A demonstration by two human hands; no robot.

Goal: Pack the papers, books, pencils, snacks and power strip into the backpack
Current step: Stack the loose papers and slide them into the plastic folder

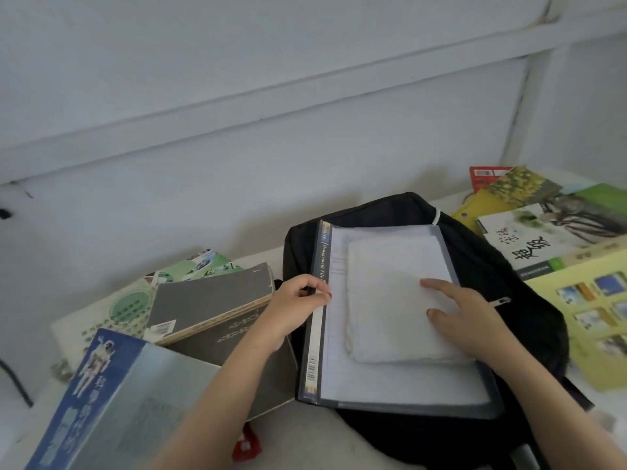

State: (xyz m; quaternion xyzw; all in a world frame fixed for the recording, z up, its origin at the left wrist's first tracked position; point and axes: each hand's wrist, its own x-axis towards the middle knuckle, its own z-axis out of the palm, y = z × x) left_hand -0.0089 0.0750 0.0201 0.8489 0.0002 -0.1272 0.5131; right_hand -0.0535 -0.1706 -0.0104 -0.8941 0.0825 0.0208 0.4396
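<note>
Backpack (529, 334), black, lies flat on the white table (298, 432) at centre, and I see a grey folder (390, 385) resting on top of it. Nearest on the left is a blue book (101, 401), with a small red packet (246, 442) just right of it at the near edge. On the folder sits a smaller stack of white papers (390, 300). My view shows the left hand (291, 310) with curled fingers and thumb pinching the folder's left edge. The right hand (475, 320) lies flat on the papers, fingers straight and spread, grasping nothing. Left of the backpack, grey notebooks (210, 296) overlap a green book (129, 307). To the right a yellow sheet (583, 317) lies beside the backpack, with more books (549, 239) farther back and a red box (485, 176) farthest, near the wall.
</note>
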